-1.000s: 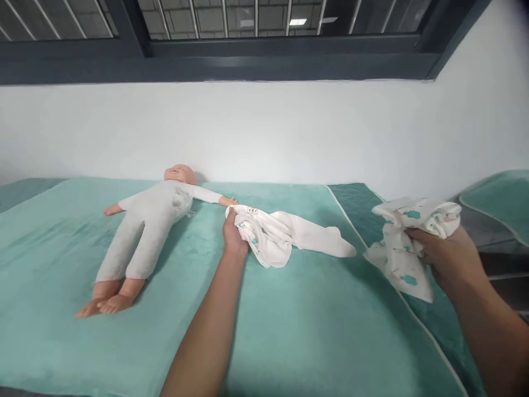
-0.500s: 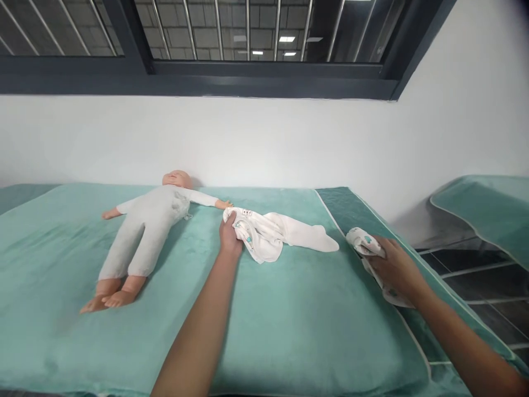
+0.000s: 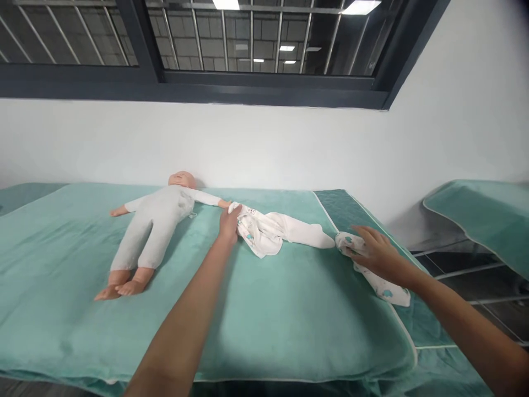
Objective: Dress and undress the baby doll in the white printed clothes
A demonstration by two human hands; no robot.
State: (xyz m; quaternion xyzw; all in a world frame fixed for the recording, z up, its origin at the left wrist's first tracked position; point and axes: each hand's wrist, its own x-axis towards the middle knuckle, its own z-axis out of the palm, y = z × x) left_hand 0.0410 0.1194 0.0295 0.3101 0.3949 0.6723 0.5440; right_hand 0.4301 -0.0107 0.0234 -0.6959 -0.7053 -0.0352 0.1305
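Note:
My left hand [image 3: 230, 221] is closed on one end of a white baby garment [image 3: 264, 234], which has a small teal print and a long plain tube-like part stretching to the right. Over at the right, my right hand [image 3: 378, 251] has its fingers stretched out above a second white printed baby garment [image 3: 384, 286], touching or nearly touching its bunched end. A baby doll [image 3: 159, 220] in a light suit lies on its back to the left, its outstretched hand close beside the held garment.
A teal padded cover [image 3: 264, 314] lies under everything, with a darker teal strip along its right side. Behind it rises a white wall [image 3: 268, 146] below a dark-framed barred window [image 3: 264, 88]. Another teal surface [image 3: 483, 212] stands at the right, across a gap.
My right hand has loosened its grip and spread its fingers, and the second garment now lies flatter on the cover. My left hand keeps its hold. The view has shifted slightly.

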